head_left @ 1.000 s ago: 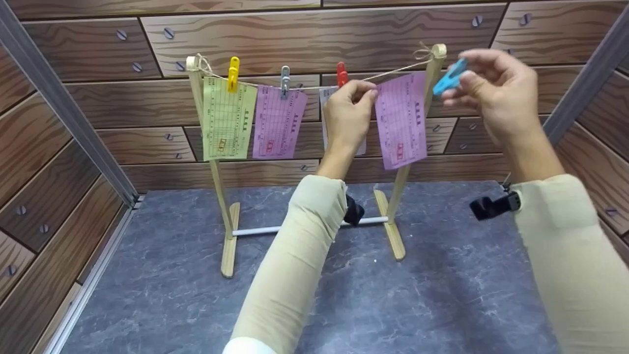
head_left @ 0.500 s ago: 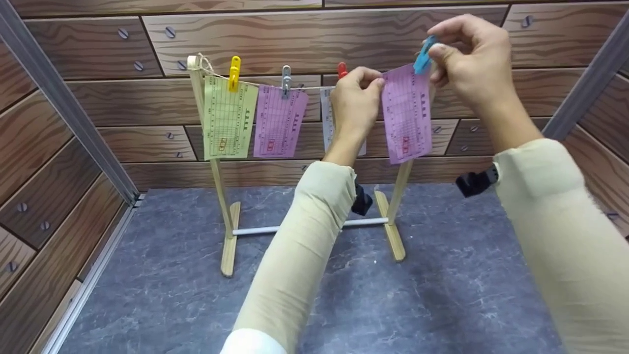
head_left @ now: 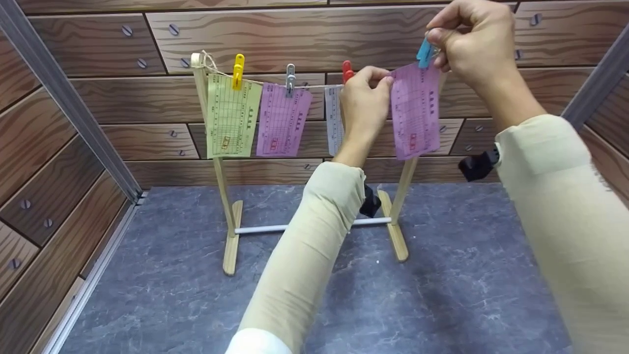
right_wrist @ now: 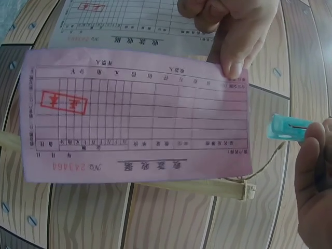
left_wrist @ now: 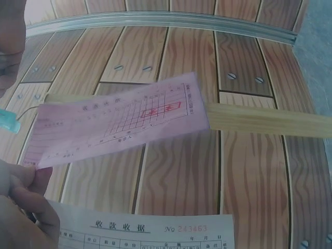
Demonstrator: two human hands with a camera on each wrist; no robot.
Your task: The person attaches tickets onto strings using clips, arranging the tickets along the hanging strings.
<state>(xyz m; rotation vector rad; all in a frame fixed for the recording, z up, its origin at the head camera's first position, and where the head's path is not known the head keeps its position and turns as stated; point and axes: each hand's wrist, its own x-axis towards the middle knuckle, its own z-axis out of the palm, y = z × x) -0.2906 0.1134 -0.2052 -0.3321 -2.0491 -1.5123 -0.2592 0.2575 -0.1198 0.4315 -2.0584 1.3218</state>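
left hand (head_left: 366, 98) pinches pink slip (head_left: 415, 110) at string, right hand (head_left: 469, 42) squeezes blue peg (head_left: 424, 53) above it.

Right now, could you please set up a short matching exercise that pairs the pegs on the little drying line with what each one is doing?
Pegs:
1. yellow peg
2. grey peg
3. red peg
4. blue peg

States:
A. held in the right hand, at the top of the right-hand pink slip
B. clips the green slip
C. clips the white slip, just beside the left hand
D. clips the left pink slip

Pairs: 1-B, 2-D, 3-C, 4-A
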